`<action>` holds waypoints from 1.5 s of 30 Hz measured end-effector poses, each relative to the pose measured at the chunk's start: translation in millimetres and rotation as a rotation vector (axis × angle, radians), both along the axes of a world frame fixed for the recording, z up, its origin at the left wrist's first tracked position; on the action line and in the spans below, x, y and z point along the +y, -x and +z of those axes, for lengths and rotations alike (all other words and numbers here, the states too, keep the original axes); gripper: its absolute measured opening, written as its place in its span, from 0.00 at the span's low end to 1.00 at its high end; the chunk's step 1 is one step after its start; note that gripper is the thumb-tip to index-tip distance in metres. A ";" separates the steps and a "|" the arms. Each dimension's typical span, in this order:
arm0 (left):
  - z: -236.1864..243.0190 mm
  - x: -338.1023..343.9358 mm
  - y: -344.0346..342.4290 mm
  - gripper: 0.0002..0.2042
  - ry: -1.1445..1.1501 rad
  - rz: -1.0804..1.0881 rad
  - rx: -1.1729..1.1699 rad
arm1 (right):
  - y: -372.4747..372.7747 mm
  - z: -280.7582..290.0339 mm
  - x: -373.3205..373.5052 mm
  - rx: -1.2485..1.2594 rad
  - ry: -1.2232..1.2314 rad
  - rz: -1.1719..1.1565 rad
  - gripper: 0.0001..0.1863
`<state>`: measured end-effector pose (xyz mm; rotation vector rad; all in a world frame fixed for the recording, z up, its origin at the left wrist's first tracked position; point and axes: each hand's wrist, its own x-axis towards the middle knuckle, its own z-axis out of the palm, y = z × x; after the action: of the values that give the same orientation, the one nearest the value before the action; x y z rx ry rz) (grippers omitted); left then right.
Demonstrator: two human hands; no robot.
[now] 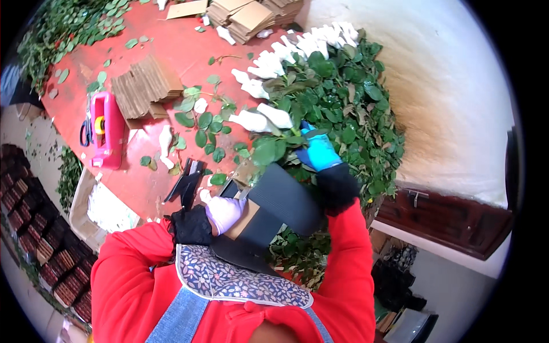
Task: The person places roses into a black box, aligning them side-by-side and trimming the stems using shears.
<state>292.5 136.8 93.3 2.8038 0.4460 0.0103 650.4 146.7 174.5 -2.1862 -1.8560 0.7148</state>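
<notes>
My left hand (225, 212) in a lavender glove is closed at the left of a dark corrugated pad (286, 197) with a tan strip, beside a small metal piece; what it grips is unclear. My right hand (320, 150), in a blue glove, grips stems of white roses (257, 120) with caps or nets over their heads, among dense green leaves (349, 114). A black stapler-like tool (189, 183) lies left of the pad. Further left are a pink tape dispenser (106, 143), dark-handled scissors (86, 130) and stacked brown cardboard sheets (140, 91).
The red tabletop (160, 34) carries scattered leaves, more cardboard stacks (246, 20) and foliage (68, 28). A pale bin (88, 203) stands left, above rows of dark-red bundles (40, 228) lower down. A white wall (446, 114) and dark wooden panel (452, 223) are right.
</notes>
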 end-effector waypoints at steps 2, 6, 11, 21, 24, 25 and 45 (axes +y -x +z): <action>7.0 2.0 0.2 0.10 -0.019 -0.012 0.075 | 13.5 -22.4 5.4 -0.247 -0.029 0.084 0.24; 19.2 11.6 3.5 0.07 0.042 0.013 -0.168 | 26.6 -38.6 4.2 -0.551 -0.044 0.035 0.23; 22.3 16.7 1.2 0.09 0.079 -0.052 -0.088 | 28.6 -36.1 11.9 -0.650 -0.043 -0.023 0.23; 14.1 14.1 -0.1 0.04 -0.032 -0.122 0.034 | 9.0 44.2 -52.1 -0.211 -0.392 0.055 0.25; 7.3 12.3 -0.1 0.05 -0.030 -0.106 -0.057 | -25.7 123.9 -118.1 -0.172 -0.543 -0.358 0.24; 5.4 11.9 0.4 0.06 -0.063 -0.097 -0.079 | -32.9 147.9 -143.0 -0.171 -0.584 -0.499 0.24; -4.0 32.6 -12.1 0.50 0.050 -0.211 0.308 | -28.0 208.4 -288.6 0.594 -1.258 -0.490 0.22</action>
<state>304.6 169.4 89.3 2.7943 0.2107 -0.4765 678.3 -141.8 382.9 -1.2545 -0.9106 -0.0035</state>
